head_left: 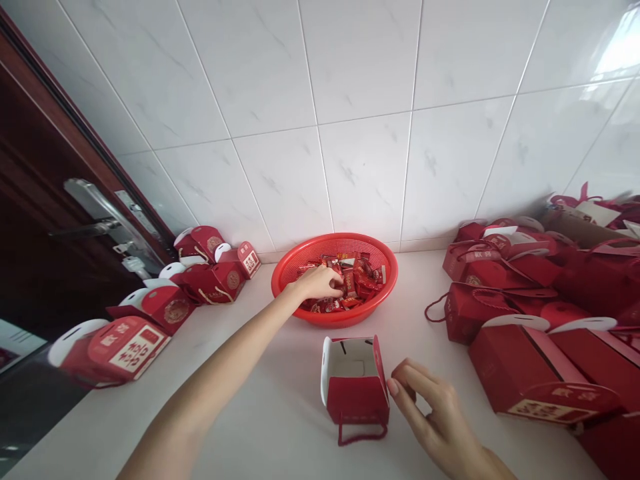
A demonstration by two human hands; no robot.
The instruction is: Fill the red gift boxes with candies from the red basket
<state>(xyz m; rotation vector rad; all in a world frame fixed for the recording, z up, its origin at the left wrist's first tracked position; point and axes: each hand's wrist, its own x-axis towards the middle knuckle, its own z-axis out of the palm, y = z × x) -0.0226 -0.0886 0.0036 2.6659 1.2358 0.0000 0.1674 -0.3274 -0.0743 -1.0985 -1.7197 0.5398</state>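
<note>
My left hand (320, 283) reaches into a red plastic basket (285, 310) of red-wrapped candies (365, 283). Its fingers are curled down on the candy, and the fingertips are partly hidden. In front of the basket stands a small red gift box (357, 400) with its top open. The white inside shows, with nothing seen on its bottom, and a cord handle hangs at the near side. Just right of the box is my right hand (435, 413), fingers loosely bent, the thumb tip at the edge of the box's right flap. It does not grip the box.
Several red gift boxes (173, 310) line the left side of the white tabletop (260, 393). Many more red boxes (530, 360) crowd the right side. A white tiled wall (365, 167) rises behind the basket. At the left is a dark door with a metal handle (110, 213).
</note>
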